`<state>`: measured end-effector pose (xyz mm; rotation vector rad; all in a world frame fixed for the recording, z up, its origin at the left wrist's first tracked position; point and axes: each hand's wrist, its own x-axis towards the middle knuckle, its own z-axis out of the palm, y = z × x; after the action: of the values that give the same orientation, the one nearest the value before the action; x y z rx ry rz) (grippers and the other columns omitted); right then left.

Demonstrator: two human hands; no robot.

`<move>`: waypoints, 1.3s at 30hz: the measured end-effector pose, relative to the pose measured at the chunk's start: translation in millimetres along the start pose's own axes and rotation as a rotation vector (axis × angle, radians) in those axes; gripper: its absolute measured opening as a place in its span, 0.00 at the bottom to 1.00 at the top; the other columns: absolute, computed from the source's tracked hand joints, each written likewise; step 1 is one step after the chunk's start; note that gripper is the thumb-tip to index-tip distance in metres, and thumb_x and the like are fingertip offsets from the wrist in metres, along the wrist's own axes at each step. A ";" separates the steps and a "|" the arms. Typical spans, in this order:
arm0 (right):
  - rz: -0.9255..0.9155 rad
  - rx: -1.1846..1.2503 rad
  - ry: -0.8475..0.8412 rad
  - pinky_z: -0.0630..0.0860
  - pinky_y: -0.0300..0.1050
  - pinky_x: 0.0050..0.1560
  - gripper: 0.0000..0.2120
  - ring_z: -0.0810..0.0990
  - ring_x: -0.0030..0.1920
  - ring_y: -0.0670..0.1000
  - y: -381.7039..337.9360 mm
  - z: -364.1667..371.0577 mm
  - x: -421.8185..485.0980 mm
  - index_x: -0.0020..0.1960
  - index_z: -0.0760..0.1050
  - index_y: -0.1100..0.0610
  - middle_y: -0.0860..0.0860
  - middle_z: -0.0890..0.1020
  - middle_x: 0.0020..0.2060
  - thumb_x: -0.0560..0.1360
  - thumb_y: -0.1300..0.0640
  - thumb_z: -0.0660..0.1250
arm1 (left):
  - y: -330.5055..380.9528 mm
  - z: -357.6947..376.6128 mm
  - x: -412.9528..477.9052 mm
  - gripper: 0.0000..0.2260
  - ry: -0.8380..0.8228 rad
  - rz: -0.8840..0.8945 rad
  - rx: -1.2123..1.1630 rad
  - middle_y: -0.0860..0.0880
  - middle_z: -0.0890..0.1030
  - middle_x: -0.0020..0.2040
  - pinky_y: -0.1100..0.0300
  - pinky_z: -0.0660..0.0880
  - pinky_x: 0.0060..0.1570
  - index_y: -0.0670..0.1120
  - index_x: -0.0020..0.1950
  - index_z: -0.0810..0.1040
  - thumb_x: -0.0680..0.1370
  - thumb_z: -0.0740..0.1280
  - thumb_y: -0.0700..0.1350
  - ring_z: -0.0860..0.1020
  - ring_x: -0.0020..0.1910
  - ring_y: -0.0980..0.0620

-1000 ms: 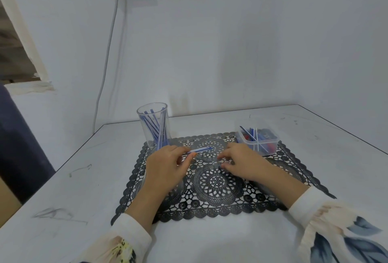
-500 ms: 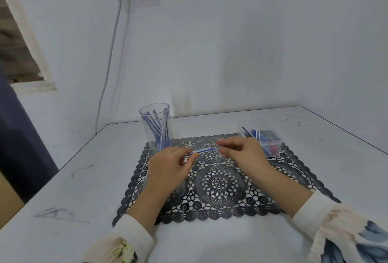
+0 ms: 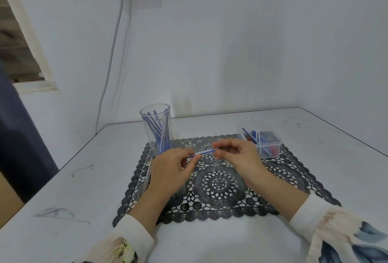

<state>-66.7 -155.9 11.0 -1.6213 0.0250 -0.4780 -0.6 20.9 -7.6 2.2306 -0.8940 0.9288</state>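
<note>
Both hands meet over the mat, one thin blue-and-white stick point(image 3: 204, 152) held between them. Left hand point(image 3: 168, 171): thumb and forefinger curled, pinching the stick's left end. Right hand point(image 3: 239, 157): thumb and forefinger curled, pinching the right end; the other fingers are bent loosely behind. The stick spans the short gap between the two pinches, nearly level, with the right end a little farther from the person. It looks clear of the mat, though the height cannot be judged.

Directly under the grip: black lace mat point(image 3: 279, 180), flat on the white table point(image 3: 63, 189).

Beyond the left-hand pinch, just past the knuckles: clear tumbler point(image 3: 156, 130), upright at the mat's far left corner, holding a bundle of similar blue sticks that lean against its wall.

Beyond and to the right of the right-hand pinch, near the knuckles but not touching them: small clear plastic box point(image 3: 270, 143), open-topped, at the mat's far right corner. It holds more blue and white sticks laid across each other, with something red at the bottom, too small to tell.

Cream cuffs sit on both wrists, well back from the grip, toward the person
</note>
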 end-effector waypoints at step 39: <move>-0.432 -0.638 -0.143 0.77 0.42 0.39 0.08 0.76 0.37 0.40 14.8 -12.7 8.5 0.53 0.75 0.50 0.42 0.78 0.37 0.77 0.49 0.61 | -2.2 -2.6 -0.7 0.20 -0.032 0.032 0.040 0.56 0.72 0.24 0.59 0.72 0.24 0.52 0.37 0.78 0.77 0.54 0.62 0.70 0.23 0.60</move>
<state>-59.1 -172.3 -0.3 -2.3000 -0.3156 -0.7310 -0.4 24.3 -7.0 2.2770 -0.9354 0.9360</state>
